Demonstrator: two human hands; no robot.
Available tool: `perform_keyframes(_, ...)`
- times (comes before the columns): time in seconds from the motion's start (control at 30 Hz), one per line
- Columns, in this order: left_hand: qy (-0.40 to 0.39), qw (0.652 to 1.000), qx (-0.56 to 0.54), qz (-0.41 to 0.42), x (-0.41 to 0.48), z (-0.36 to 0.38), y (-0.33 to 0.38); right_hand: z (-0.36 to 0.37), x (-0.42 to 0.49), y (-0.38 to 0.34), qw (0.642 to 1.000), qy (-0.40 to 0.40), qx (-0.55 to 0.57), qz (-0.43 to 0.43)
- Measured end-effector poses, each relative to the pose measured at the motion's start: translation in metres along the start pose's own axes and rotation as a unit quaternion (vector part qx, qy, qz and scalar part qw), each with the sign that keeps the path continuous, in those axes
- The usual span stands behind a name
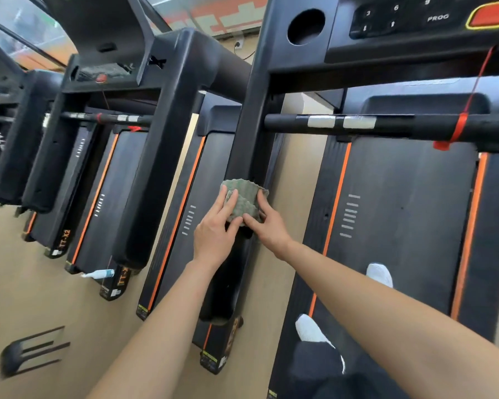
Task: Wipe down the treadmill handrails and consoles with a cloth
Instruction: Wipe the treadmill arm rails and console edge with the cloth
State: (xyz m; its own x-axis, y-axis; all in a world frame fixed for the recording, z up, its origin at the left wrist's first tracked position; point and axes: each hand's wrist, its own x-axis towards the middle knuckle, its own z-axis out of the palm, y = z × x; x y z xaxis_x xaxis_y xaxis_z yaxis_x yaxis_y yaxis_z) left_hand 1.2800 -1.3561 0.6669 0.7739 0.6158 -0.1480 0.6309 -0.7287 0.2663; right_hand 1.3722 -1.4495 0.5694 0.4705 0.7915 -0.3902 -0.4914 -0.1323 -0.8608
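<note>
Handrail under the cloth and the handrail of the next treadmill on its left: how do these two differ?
The near handrail has a green cloth on it, with the left hand and right hand on that cloth; the next handrail is bare. The hands cover part of the near handrail; the next handrail shows whole. Both are black and slope alike.
</note>
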Motion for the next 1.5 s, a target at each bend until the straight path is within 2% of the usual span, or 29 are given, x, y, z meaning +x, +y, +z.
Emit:
perform_keyframes(0.2, 0.017, 0.999, -0.029, 0.025, -0.051, 0.007, -0.039, 0.036, -0.035, 0.037, 0.999, 0.036, 0.022, -0.012)
perform_keyframes(0.73, 0.071, 0.992, -0.102, 0.034, -0.185, 0.029, -0.105, 0.118, -0.143, 0.113, 0.998, 0.046, 0.052, 0.008)
perform_keyframes(0.83, 0.102, 0.988, -0.110, 0.035, -0.205, 0.038, -0.115, 0.131, -0.154, 0.119, 0.996, 0.080, 0.026, 0.009)
perform_keyframes(0.93, 0.165, 0.981, -0.101, 0.032, -0.224, 0.051, -0.120, 0.144, -0.170, 0.122, 0.993, 0.115, -0.013, 0.009)
perform_keyframes(1.03, 0.196, 0.973, -0.118, 0.018, -0.244, 0.064, -0.125, 0.143, -0.185, 0.122, 0.992, 0.117, -0.038, 0.020)
perform_keyframes(1.13, 0.149, 0.972, -0.180, -0.008, -0.264, 0.074, -0.128, 0.125, -0.192, 0.126, 0.996, 0.066, -0.020, 0.062)
perform_keyframes(1.2, 0.090, 0.969, -0.226, -0.055, -0.270, 0.076, -0.125, 0.111, -0.197, 0.125, 0.992, 0.009, 0.009, 0.125)
perform_keyframes(1.27, 0.015, 0.965, -0.243, -0.101, -0.270, 0.074, -0.119, 0.100, -0.203, 0.124, 0.975, -0.069, 0.058, 0.204)
perform_keyframes(1.33, -0.083, 0.956, -0.260, -0.107, -0.266, 0.069, -0.113, 0.093, -0.206, 0.124, 0.962, -0.100, 0.068, 0.246)
perform_keyframes(1.4, -0.160, 0.943, -0.276, -0.093, -0.262, 0.066, -0.112, 0.087, -0.203, 0.130, 0.963, -0.064, 0.075, 0.252)
perform_keyframes(1.43, -0.170, 0.940, -0.280, -0.092, -0.261, 0.066, -0.114, 0.085, -0.199, 0.134, 0.964, -0.028, 0.072, 0.254)
perform_keyframes(1.5, -0.124, 0.941, -0.290, -0.122, -0.259, 0.065, -0.122, 0.083, -0.190, 0.135, 0.963, 0.046, 0.049, 0.261)
